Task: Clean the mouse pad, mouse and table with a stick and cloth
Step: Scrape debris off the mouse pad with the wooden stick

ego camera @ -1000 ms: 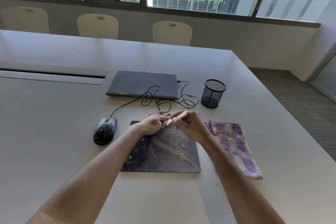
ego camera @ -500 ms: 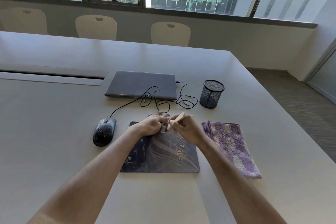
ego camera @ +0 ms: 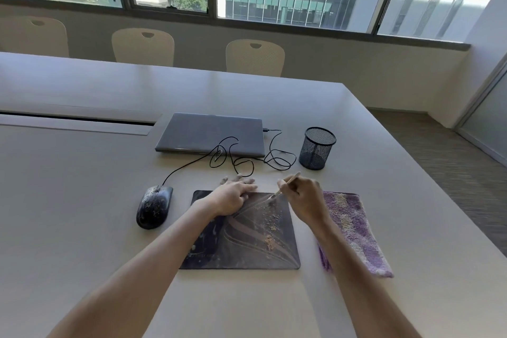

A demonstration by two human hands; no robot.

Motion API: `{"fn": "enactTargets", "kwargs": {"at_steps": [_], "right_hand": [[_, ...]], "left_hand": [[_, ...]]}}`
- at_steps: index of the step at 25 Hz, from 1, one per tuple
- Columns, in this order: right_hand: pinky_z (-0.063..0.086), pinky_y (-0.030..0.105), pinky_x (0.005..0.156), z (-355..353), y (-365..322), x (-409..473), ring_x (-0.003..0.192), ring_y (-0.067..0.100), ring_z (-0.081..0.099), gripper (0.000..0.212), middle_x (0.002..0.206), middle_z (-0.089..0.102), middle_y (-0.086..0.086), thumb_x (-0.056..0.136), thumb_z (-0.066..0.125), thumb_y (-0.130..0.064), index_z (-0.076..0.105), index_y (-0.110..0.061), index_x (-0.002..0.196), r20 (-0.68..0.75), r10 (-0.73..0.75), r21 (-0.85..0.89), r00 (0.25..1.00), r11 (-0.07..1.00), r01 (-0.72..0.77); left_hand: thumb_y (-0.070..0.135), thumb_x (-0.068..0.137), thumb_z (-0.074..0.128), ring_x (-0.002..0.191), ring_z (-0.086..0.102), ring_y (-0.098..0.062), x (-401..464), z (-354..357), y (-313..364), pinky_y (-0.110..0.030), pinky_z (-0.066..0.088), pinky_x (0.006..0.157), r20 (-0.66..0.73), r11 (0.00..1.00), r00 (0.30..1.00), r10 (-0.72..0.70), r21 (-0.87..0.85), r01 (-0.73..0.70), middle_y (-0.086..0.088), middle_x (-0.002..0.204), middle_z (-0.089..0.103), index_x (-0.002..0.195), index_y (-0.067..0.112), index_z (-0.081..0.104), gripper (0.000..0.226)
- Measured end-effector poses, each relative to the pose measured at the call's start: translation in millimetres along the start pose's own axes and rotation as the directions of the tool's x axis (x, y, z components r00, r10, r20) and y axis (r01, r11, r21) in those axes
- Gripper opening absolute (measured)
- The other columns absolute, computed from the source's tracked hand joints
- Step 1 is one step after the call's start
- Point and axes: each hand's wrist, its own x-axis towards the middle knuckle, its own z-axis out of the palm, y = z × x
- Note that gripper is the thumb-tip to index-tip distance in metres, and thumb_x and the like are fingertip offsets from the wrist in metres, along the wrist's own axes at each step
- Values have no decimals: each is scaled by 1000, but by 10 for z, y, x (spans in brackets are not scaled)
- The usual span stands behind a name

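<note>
Pale beige laminate covers the table [ego camera: 82, 200], the largest thing in view, and everything else is placed here by the dark mouse pad [ego camera: 241, 239] lying on it near the person. Beyond the pad's far edge sits a closed grey laptop [ego camera: 211, 133], with a black cable [ego camera: 233, 158] looping across the table between laptop and pad. To the right of the pad, just beside its edge, lies a folded purple and white cloth [ego camera: 354, 228], partly covered by the right forearm. Left of the pad, slightly apart from it, rests a black mouse [ego camera: 154, 206], its shell flecked with pale specks. Beyond the pad's far right corner stands a black mesh pen cup [ego camera: 317, 148].

The left hand [ego camera: 231, 197] lies flat over the pad's far left part, its fingers straight and reaching past the far edge onto the table; the fingertips look dusted with pale residue. The right hand [ego camera: 301, 197] hovers over the pad's far right corner, fingers curled in a pinch round a thin wooden stick [ego camera: 285, 184]. The stick slants down and to the left, its lower tip meeting the pad surface near the far edge. Scattered tan crumbs [ego camera: 270, 225] lie on the right half of the pad.
</note>
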Motion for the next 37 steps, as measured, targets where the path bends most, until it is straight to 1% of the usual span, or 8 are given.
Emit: {"fn": "enactTargets", "kwargs": {"at_steps": [5,11,15,21,27,29,34,37], "right_hand": [[45,24,52,-39,-58,-5,54,3,60,16,70,69,-10,91,59,-21,74,-23,95,72,39,100,997,994,-46],[39,3,64,31,-93,-108,75,-3,62,8,86,71,-14,85,73,-15,78,-15,92,100,-116,62,988,992,110],[43,12,62,45,-153,-193,68,3,65,5,80,72,-10,79,80,-20,79,-21,83,182,-56,110,982,993,37],[37,6,50,68,-276,-143,51,-8,57,7,54,60,-29,78,72,-19,77,-25,78,56,48,135,997,989,-55],[44,32,45,6,-160,-204,45,18,56,22,55,66,7,75,59,-23,71,-7,67,146,70,-26,987,997,-67],[45,30,45,-24,-197,-142,48,19,61,18,54,66,3,73,59,-26,74,-16,68,108,75,16,991,997,-77],[55,33,57,33,-263,-204,57,12,67,13,64,71,-4,83,67,-12,78,-19,80,318,-7,70,948,997,-16],[57,41,55,-121,-100,-90,57,22,67,15,62,71,1,82,65,-12,76,-19,75,248,45,30,968,998,-55]], "left_hand": [[36,99,42,148,-6,-12,-49,24,77,-41,-9,117,-10,991,1000,29,133,-27,10,161,7,153,24,19,59],[57,88,53,148,-2,-13,-191,4,-3,-44,-6,118,106,971,994,-18,237,-8,6,161,4,154,22,8,86],[54,89,55,148,4,-12,-190,39,14,-43,2,119,100,976,995,-8,215,-14,4,162,6,154,20,10,86],[49,92,53,148,-4,-13,-175,101,18,-41,1,120,129,984,991,-29,180,5,3,162,-2,154,19,6,84],[48,92,53,148,-1,-16,-184,55,77,-41,5,120,151,976,988,-39,218,5,0,162,-1,153,15,5,84],[47,92,53,148,1,-16,-182,35,112,-43,5,119,152,969,987,-43,247,4,-1,162,2,153,14,7,84],[47,93,53,148,1,-15,-203,15,142,-48,0,119,154,966,986,-61,258,20,1,162,1,153,15,7,83],[48,93,52,148,1,-15,-205,5,149,-48,-2,118,170,960,983,-74,279,24,1,162,0,153,15,6,83]]}}
